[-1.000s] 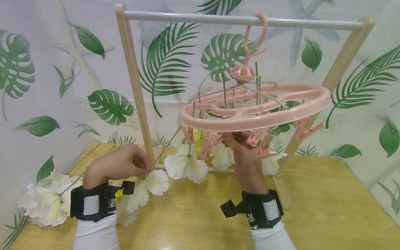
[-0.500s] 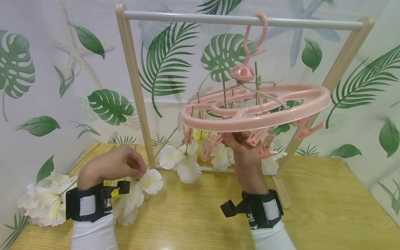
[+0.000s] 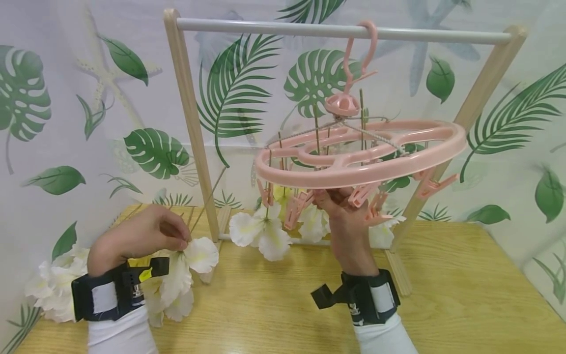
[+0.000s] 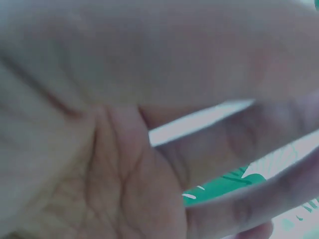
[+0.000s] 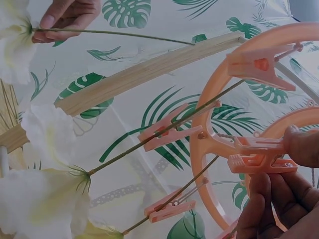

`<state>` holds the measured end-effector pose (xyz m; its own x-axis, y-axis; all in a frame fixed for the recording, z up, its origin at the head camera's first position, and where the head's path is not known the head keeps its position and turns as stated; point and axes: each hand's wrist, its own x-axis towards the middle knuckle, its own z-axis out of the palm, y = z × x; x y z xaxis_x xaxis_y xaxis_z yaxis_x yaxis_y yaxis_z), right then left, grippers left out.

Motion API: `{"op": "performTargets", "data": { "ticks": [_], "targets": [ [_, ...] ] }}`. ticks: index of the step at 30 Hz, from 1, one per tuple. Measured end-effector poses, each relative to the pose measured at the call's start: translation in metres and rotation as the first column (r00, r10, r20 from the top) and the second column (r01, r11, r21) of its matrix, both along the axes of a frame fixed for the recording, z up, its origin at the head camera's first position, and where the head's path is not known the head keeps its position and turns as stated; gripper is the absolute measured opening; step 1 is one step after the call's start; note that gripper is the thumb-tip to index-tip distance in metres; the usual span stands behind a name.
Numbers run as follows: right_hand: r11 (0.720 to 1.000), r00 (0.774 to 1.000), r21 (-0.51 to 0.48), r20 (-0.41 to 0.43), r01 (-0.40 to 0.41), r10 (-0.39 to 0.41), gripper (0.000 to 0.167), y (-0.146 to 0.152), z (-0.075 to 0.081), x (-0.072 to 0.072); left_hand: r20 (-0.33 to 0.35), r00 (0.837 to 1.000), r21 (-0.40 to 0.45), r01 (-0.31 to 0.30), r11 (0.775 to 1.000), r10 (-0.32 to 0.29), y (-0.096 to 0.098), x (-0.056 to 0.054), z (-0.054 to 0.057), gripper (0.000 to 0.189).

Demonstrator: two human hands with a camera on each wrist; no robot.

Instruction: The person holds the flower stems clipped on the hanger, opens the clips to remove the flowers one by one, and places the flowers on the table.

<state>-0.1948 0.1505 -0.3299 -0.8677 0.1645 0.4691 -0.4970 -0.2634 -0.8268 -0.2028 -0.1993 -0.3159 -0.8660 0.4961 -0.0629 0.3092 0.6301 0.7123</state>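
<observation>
My left hand (image 3: 143, 236) pinches a white artificial flower (image 3: 177, 275) by its stem, just above the petals. In the right wrist view the thin green stem (image 5: 114, 34) of that flower points away from the fingers, its tip apart from the pink clip hanger (image 3: 362, 174). My right hand (image 3: 349, 236) reaches under the hanger's ring and pinches a pink clothespin (image 5: 261, 157) between thumb and fingers. Beside it, more clothespins (image 5: 169, 129) grip stems of white flowers (image 3: 261, 231) that hang heads down. The left wrist view shows mostly palm and fingers, without the flower.
The hanger hooks over a white bar (image 3: 274, 27) on a wooden stand (image 3: 190, 113). Several loose white flowers (image 3: 57, 285) lie at the left of the wooden table (image 3: 265, 305). Behind stands a leaf-patterned backdrop (image 3: 106, 162).
My left hand has drawn leftward with its flower, and the stem's tip has moved away from the hanger's left rim. A nearby hanging flower has swayed. My right hand has stayed in place.
</observation>
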Motion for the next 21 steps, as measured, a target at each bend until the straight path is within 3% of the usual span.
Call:
{"op": "performTargets", "data": {
  "ticks": [4,12,21],
  "targets": [
    [0.999,1.0,0.033,-0.003,0.016,-0.016,0.036,0.0,0.0,-0.002,-0.03,0.996,-0.002,-0.09,0.996,0.09,-0.003,0.002,0.001,0.01],
    [0.997,0.999,0.063,0.03,0.035,-0.037,0.039,-0.001,0.0,-0.002,-0.017,0.969,-0.02,-0.248,0.969,0.247,-0.003,0.006,0.007,0.018],
    [0.997,0.999,0.066,0.021,0.046,-0.048,0.042,-0.003,0.001,-0.001,-0.019,0.939,-0.013,-0.343,0.939,0.343,-0.003,0.012,0.014,0.023]
  ]
}}
